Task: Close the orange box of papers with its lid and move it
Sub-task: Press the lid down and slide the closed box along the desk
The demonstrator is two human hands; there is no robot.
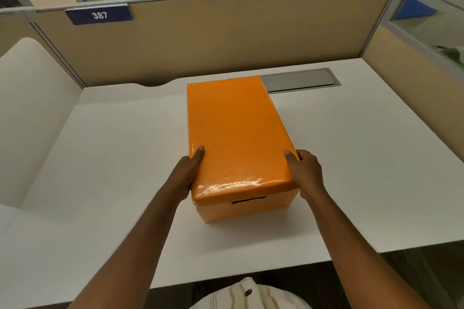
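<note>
An orange box stands on the white desk, its long side running away from me. Its glossy orange lid sits on top and covers it fully, so the papers are hidden. A dark slot shows in the near end wall. My left hand grips the near left side of the box, thumb on the lid's top. My right hand grips the near right side in the same way, thumb on the lid.
Beige cubicle partitions wall the desk at the back and both sides, with a blue plate reading 387. A grey cable hatch lies in the desk just behind the box. The desk's front edge is close to my body.
</note>
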